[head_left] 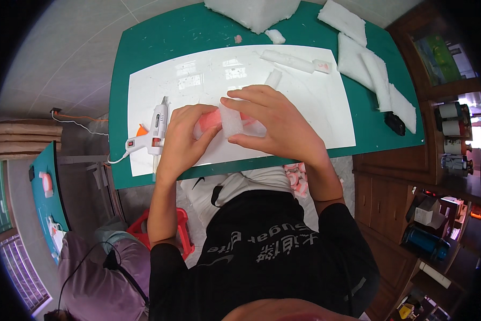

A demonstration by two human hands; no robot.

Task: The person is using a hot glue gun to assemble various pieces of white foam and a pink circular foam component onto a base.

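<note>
Pressing together over the white board (304, 123), both hands close on one small piece: the left hand (180, 140) cups a pink object (211, 121) from the side, while the right hand (275, 124) arches over it, fingers pinching a white foam block (230, 122) against the pink. What exactly the pink object is cannot be told. Just left of the hands lies a white hot glue gun (153, 131), set down with its cord trailing off the green table (144, 64). Further out, a foam roll (287, 60), foam strips (377, 72) and a large foam slab (254, 12) sit unused, so the work looks to be partway, with plenty of material left.
</note>
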